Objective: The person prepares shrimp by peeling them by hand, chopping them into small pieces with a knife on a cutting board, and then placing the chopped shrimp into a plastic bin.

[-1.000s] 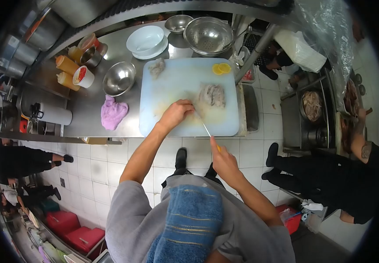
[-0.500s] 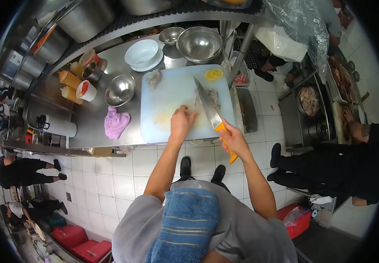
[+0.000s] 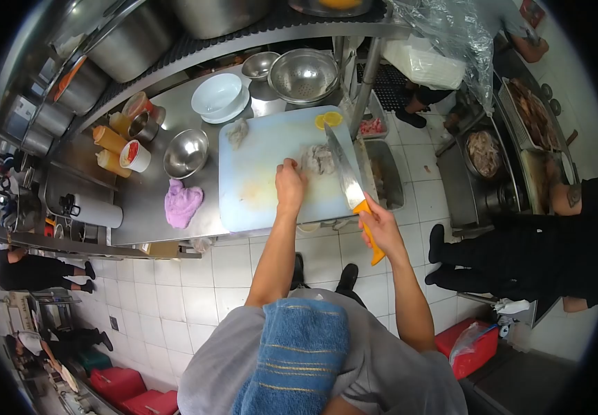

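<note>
Left grip point(image 3: 290, 185): above the near part of a pale blue-white rectangular cutting board point(image 3: 254, 173), with the fingers curled inward; whether they pinch anything cannot be told.

Right grip point(image 3: 379, 225): closed around the orange handle of a large knife point(image 3: 346, 173) with a broad, pointed steel blade. The blade extends forward and slightly left from this grip over the right side of the board, its tip near two round yellow citrus slices point(image 3: 329, 120); contact between blade and board cannot be determined.

Grey-white heap of soft pieces point(image 3: 318, 160): on the board, forward and right of the left grip, just left of the blade. A smaller grey-white soft piece point(image 3: 237, 133) lies forward and left of the left grip, at the board's far left corner.

Surroundings: the board rests on a stainless-steel bench point(image 3: 133, 225). Left of the left grip, beyond the board's edge, are a crumpled purple cloth point(image 3: 183, 204) and, farther forward, a round steel bowl point(image 3: 186, 153). Well ahead of both grips stand a white round bowl point(image 3: 216, 95) and a perforated steel colander point(image 3: 303, 75).
</note>
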{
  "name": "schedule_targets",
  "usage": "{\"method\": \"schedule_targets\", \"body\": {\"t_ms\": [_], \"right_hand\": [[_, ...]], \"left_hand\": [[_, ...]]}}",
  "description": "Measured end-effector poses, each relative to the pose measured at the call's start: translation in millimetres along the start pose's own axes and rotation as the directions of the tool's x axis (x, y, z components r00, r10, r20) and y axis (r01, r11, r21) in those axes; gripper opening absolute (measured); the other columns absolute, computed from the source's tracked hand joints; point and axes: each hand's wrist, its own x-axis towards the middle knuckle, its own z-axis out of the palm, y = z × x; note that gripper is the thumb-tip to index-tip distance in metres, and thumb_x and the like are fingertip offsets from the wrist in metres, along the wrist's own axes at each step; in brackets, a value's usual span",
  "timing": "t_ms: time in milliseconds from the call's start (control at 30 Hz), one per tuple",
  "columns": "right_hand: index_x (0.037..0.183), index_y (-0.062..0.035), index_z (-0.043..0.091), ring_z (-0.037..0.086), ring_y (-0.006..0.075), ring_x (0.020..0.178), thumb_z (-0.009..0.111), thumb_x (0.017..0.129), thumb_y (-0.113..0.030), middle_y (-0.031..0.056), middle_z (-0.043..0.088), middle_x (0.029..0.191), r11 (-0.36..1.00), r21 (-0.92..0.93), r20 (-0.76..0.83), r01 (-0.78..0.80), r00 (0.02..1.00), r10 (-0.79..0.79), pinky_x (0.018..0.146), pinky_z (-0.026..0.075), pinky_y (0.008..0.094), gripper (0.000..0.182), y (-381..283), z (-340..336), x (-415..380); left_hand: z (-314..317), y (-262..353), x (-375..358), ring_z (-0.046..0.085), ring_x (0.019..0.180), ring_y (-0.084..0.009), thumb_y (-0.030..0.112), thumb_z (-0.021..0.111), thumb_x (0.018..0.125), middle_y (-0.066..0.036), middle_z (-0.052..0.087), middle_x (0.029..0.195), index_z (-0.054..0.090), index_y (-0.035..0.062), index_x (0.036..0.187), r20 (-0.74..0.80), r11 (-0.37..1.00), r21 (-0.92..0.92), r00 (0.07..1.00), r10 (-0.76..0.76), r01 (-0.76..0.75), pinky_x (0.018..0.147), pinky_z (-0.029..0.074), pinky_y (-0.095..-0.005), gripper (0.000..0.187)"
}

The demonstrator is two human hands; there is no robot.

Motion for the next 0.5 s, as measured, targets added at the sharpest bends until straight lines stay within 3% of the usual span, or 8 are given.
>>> {"method": "schedule_targets", "body": {"t_ms": [133,233,333,500], "right_hand": [[0.155,-0.0120,0.035,0.048,0.0084,0.050,0.053,0.100,-0.009,0.0028,0.055,0.079,1.000,0.005,0.009,0.029,1.000,-0.029,0.041,0.040,0.0252,0.058,-2.0,-5.4,3.7],[0.155,-0.0125,0.035,0.047,0.0082,0.050,0.053,0.100,-0.010,0.0027,0.055,0.079,0.999,0.014,0.022,0.031,0.999,-0.031,0.041,0.040,0.0251,0.058,-5.7,-7.6,4.9],[0.156,-0.0129,0.034,0.047,0.0081,0.050,0.054,0.101,-0.011,0.0026,0.055,0.080,0.999,0.015,0.040,0.030,0.999,-0.031,0.041,0.040,0.0249,0.058,-10.0,-6.9,6.2],[0.156,-0.0115,0.033,0.048,0.0086,0.052,0.053,0.102,-0.011,0.0034,0.056,0.081,0.999,0.017,0.055,0.046,0.997,-0.047,0.042,0.041,0.0246,0.058,-12.6,1.2,7.2]], "left_hand": [[-14.8,-13.5,8.6,0.065,0.091,-0.0388,0.003,0.066,0.077,-0.023,0.067,0.095,0.062,-0.0014,0.108,0.036,0.997,0.033,0.997,-0.070,0.069,0.082,0.053,-0.0438,0.032],[-29.1,-7.1,17.8,0.071,0.089,-0.0289,0.007,0.070,0.075,-0.017,0.072,0.093,0.066,0.0018,0.106,0.086,0.967,-0.168,0.980,-0.178,0.191,0.080,0.055,-0.0370,0.032],[-22.1,-3.5,39.8,0.072,0.086,-0.0235,0.008,0.073,0.077,-0.013,0.073,0.090,0.068,0.0022,0.103,0.062,0.938,-0.339,0.996,-0.058,0.076,0.078,0.055,-0.0325,0.027],[-0.5,6.2,54.3,0.071,0.081,-0.0286,0.003,0.070,0.082,-0.015,0.073,0.090,0.071,0.0016,0.097,0.184,0.975,-0.221,0.981,0.063,-0.021,0.076,0.055,-0.0349,0.016]]}}
